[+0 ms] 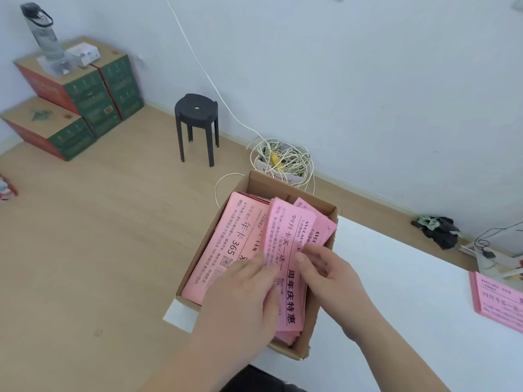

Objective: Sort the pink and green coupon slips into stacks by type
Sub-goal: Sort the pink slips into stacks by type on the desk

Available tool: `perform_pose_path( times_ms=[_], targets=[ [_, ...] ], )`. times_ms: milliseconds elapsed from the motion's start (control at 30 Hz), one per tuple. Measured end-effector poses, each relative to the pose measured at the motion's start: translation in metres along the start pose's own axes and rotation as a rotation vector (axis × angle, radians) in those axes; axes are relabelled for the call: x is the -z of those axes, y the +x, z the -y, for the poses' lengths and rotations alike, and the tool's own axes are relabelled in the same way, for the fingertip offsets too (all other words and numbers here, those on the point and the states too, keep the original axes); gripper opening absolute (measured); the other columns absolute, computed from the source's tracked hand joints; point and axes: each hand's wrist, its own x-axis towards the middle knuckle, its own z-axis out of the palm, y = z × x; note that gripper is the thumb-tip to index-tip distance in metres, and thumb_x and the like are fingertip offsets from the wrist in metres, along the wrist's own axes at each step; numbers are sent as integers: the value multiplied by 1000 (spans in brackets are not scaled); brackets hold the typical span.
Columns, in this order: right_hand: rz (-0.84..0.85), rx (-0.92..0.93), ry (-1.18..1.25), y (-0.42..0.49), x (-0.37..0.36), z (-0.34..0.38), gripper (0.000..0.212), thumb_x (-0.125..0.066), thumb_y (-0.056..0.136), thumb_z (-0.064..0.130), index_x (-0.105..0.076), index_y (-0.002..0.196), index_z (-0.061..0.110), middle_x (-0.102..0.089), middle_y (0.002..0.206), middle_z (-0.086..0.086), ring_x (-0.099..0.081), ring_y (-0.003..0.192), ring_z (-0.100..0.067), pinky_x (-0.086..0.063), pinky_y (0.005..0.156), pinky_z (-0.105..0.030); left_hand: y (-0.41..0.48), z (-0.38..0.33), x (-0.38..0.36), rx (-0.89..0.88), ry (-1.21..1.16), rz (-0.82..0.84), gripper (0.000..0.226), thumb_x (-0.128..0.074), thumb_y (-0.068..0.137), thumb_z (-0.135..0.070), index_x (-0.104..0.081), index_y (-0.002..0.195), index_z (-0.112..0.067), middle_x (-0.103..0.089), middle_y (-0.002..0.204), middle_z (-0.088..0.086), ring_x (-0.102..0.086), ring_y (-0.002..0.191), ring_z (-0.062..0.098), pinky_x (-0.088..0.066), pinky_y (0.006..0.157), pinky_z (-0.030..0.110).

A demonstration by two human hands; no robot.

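A cardboard box (pixel 330 212) sat on the near left corner of the white desk (pixel 410 278), filled with pink slips (pixel 226 239) printed in black. One long slip (pixel 284 236) lay tilted on top of the others in the middle of the box. The left hand (pixel 243 284) rested flat on the pile, its fingers (pixel 268 274) straight and touching that slip's left edge. The right hand (pixel 328 271) pinched the slip's right edge, thumb on top. A separate pink stack (pixel 498 302) lay at the desk's right edge. On the wooden floor (pixel 113 236) beyond stood a black stool (pixel 196 120), a tangled cable coil (pixel 283 158) by the wall, and far left stacked cartons (pixel 85 97) bearing a water bottle (pixel 42 35)
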Motion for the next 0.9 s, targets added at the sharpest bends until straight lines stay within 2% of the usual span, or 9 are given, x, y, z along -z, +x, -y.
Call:
perform_pose_path(
  times_ms=[67,133,267,367,500,600,700,767,900],
  targets=[
    [17,-21,66,-1,4,1,55,-72,88,52,-62,135,27,-70,125,18,-65,112,5,-53,102,-29,-3,0,-6,-66,1,32,32,-53,91,-31,-71,118,-27,-69,131,-4,-62,115,14,-48,99,23],
    [24,-20,114,-2,5,3,61,-74,79,60,-64,130,28,-72,122,17,-67,110,4,-54,101,-29,-5,0,-8,-113,-97,48,32,-56,93,-26,-72,122,-25,-65,138,-9,-57,123,9,-36,109,14],
    [5,-14,184,-3,6,3,64,-79,72,60,-66,126,29,-73,120,16,-67,109,3,-54,96,-26,-5,3,-7,-194,-163,57,28,-60,93,-20,-74,116,-26,-62,140,-15,-51,130,4,-41,106,17],
    [-5,-16,183,-2,6,0,58,-83,77,53,-68,127,27,-73,119,14,-68,111,-1,-55,98,-32,-6,9,-5,-209,-152,48,28,-67,88,-15,-76,112,-27,-64,136,-16,-49,133,3,-32,110,11],
    [-5,-3,124,-4,2,0,29,-79,88,38,-73,114,28,-76,107,19,-70,103,2,-57,91,-25,-12,18,-5,-74,-206,28,30,-66,89,-18,-75,113,-33,-65,129,-24,-49,134,3,-35,109,13],
    [-15,1,90,-3,0,0,36,-80,84,46,-73,115,28,-76,107,20,-69,100,5,-57,91,-25,-14,22,-4,69,-262,0,31,-64,90,-20,-75,114,-35,-64,121,-32,-49,130,-4,-35,106,8],
    [-29,-5,83,-1,0,-2,46,-83,79,53,-73,116,29,-75,109,19,-69,101,5,-58,92,-25,-15,24,0,150,-360,59,36,-64,93,-16,-72,121,-39,-58,126,-38,-50,130,-3,-40,106,18],
    [-35,4,74,-1,-1,-2,43,-83,79,52,-75,114,28,-76,108,19,-70,101,5,-57,91,-25,-18,23,2,141,-367,86,35,-62,93,-22,-71,123,-39,-59,130,-35,-49,131,-4,-42,109,26],
    [-35,13,89,-2,-1,-2,28,-79,87,43,-76,110,28,-76,103,20,-70,98,4,-57,87,-24,-23,18,1,198,-373,116,37,-67,96,-24,-68,125,-47,-53,137,-35,-39,136,-12,-36,116,25]
  ],
)
